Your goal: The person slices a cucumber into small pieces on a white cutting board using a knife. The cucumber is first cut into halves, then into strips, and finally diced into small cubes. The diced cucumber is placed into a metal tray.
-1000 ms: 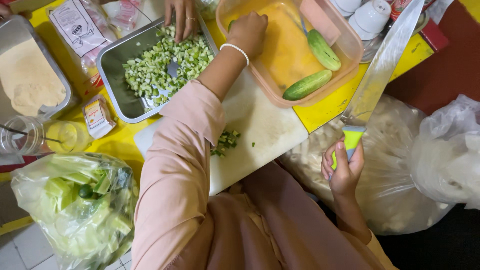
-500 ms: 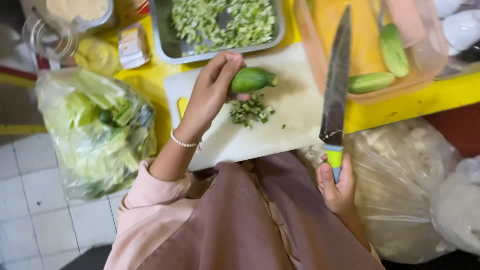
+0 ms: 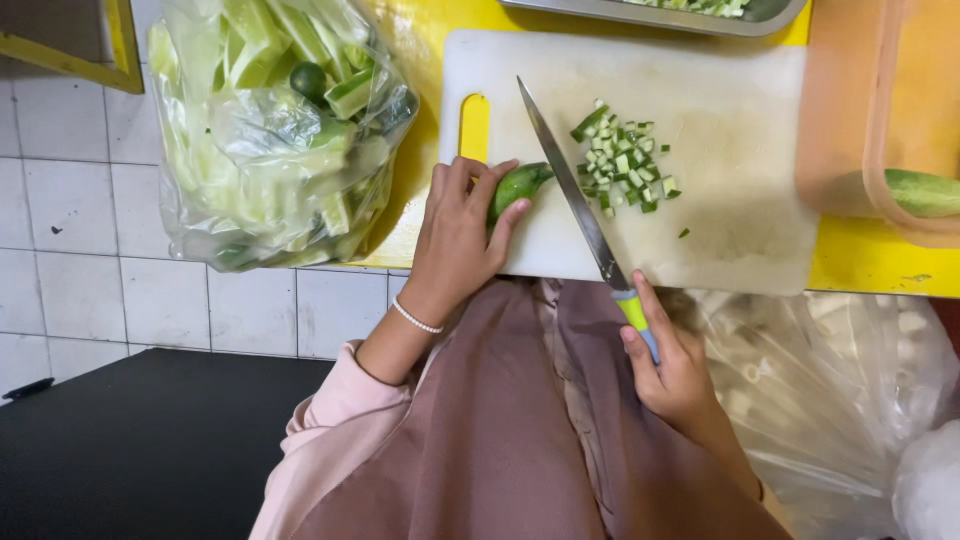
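One cucumber (image 3: 520, 185) lies on the white cutting board (image 3: 730, 240), near its left end beside the yellow handle slot. The left hand (image 3: 460, 225) is curled over the cucumber's near end, fingers pressed together on top and thumb along the side, pinning it flat; only the far tip shows past the fingers. The right hand (image 3: 675, 375) is wrapped shut around the green-and-yellow handle of a long knife (image 3: 570, 190), whose blade slants across the board with its edge set just beside the exposed cucumber tip, touching or almost touching it.

By the look of it, the step in hand is the first slice into this cucumber. The next move calls for a clean downward press of the blade close to the left fingertips, so those fingers want to be tucked back from the edge.

Right of the blade sits a small pile of diced cucumber (image 3: 625, 165), apart from the whole one. Further right, a translucent orange tub (image 3: 880, 120) holds another cucumber. A metal tray edge (image 3: 660, 15) lies above the board, and a clear plastic bag of green trimmings (image 3: 270, 130) rests at the left of the yellow tabletop (image 3: 860, 270).
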